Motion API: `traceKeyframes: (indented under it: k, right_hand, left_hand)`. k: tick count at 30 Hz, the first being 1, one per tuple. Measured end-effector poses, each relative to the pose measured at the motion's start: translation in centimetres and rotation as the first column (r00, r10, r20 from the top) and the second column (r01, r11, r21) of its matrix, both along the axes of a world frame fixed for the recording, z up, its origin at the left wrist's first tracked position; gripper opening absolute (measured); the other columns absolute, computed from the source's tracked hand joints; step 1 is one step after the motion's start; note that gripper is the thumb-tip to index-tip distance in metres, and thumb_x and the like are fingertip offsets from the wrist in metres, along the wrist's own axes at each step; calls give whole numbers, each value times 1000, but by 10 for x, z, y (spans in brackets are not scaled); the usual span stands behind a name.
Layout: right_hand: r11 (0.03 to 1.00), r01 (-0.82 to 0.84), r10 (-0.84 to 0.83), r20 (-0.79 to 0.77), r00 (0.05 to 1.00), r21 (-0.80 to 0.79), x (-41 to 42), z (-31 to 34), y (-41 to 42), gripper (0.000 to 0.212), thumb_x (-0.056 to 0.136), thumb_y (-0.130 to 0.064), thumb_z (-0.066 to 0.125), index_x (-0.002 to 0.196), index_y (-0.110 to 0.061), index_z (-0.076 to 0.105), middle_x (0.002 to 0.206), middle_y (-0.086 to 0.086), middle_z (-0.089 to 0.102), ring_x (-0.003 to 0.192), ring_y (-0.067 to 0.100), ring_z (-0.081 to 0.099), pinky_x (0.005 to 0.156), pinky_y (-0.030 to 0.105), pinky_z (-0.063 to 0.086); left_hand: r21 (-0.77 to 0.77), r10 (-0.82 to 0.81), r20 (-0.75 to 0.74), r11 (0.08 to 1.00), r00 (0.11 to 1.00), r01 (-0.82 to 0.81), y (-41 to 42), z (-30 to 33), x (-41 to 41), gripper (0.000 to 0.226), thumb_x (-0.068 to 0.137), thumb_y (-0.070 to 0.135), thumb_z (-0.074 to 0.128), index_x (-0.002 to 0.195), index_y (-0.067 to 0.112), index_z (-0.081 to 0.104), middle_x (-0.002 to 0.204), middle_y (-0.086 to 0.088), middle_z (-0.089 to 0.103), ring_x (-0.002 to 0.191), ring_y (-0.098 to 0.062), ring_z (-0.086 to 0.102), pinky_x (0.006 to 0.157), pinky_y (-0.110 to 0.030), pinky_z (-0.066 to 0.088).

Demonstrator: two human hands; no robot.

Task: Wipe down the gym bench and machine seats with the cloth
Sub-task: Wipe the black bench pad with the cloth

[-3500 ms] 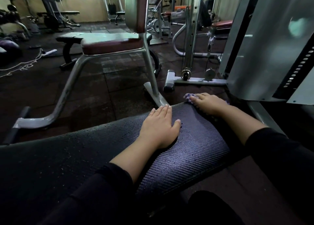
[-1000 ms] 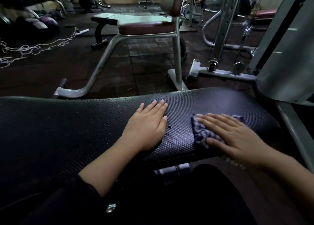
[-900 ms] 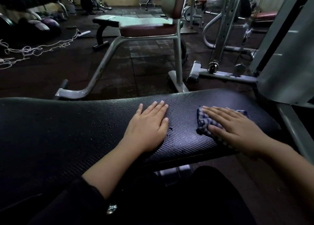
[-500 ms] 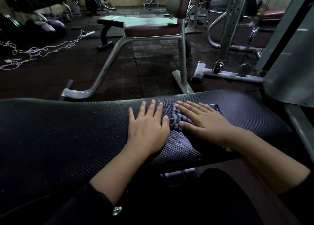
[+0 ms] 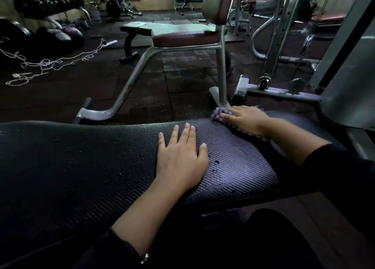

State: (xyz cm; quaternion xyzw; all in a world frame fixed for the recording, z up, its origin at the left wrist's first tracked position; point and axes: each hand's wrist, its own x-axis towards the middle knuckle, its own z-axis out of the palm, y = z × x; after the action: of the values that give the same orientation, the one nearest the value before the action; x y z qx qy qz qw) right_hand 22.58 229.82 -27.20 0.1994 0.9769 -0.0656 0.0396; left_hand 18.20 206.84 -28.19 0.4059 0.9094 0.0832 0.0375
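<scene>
Cloth [image 5: 220, 114] had moved: half a second back it sat mid-pad just beside the left hand, at this moment it was out at the far edge of the bench pad [image 5: 81, 167], pressed under the right hand [image 5: 246, 119]. Right fingers lay mostly straight and flat on top of it, pressing rather than gripping (thumb side hidden, so a pinch underneath couldn't be ruled out). Left hand [image 5: 179, 159] was flat on the pad near the middle, fingers extended and slightly spread, holding nothing, same bracing spot as before.

Read: one stroke ran from centre out to the far edge. Strip between the hands looked dry and sheened; the stretch left of the left hand was beaded with droplets, so that part likely wasn't wiped yet. Bench probably under half done, other seats untouched.

Counts:
- cloth: one
- hands: two
- pad under work: one
- seat with upright back [image 5: 185, 36] behind: one
- flat bench [image 5: 138, 28] beyond it: one
- loose cord [image 5: 50, 62] on floor: one tangle
</scene>
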Motion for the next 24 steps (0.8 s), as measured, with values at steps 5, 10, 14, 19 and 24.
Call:
traceKeyframes:
  k: [5, 10, 14, 19, 24]
  right_hand:
    - [997, 31, -29, -34, 999, 66, 44, -9, -17, 82, 82, -74, 4, 152, -33, 11, 160, -13, 13, 145, 13, 14, 113, 30, 9]
    - [992, -103, 109, -71, 992, 76, 25, -9, -68, 83, 78, -72, -5, 152, -36, 3, 160, -16, 3, 147, 10, 7, 115, 30, 6]
    - [998, -63, 62, -55, 997, -10, -21, -5, -46, 56, 100, -55, 22, 152, -34, 17, 158, -10, 21, 144, 14, 19, 111, 32, 15]
    - [995, 66, -66, -7, 998, 70, 0, -7, -2, 55, 101, -50, 21, 151, -27, 24, 156, -3, 29, 141, 20, 26, 110, 35, 18]
    - [995, 62, -60, -25, 998, 84, 39, -9, -41, 68, 92, -67, 10, 152, -35, 6, 160, -15, 5, 146, 13, 11, 114, 32, 7]
  left_hand:
    - [12, -7, 2, 1000, 1000, 7, 2, 0, -1, 63, 100, 47, 16, 156, 19, 2, 163, 6, -2, 149, -15, -7, 119, -49, -6]
    - [11, -7, -11, 1000, 1000, 7, 4, 1, -1, 64, 100, 46, 18, 155, 17, 3, 163, 4, -2, 149, -15, -7, 120, -48, -6]
    - [10, -4, -8, 1000, 1000, 5, 4, 2, -2, 65, 100, 46, 17, 155, 15, 1, 163, 2, -2, 149, -14, -6, 120, -46, -6]
    - [25, -8, -10, 1000, 1000, 8, 3, 1, -2, 65, 101, 46, 18, 155, 15, 2, 163, 3, -1, 149, -14, -5, 120, -46, -5]
    - [41, -9, -12, 999, 1000, 10, 5, -2, -4, 66, 100, 45, 18, 155, 14, 1, 163, 1, -2, 149, -14, -5, 120, -45, -5]
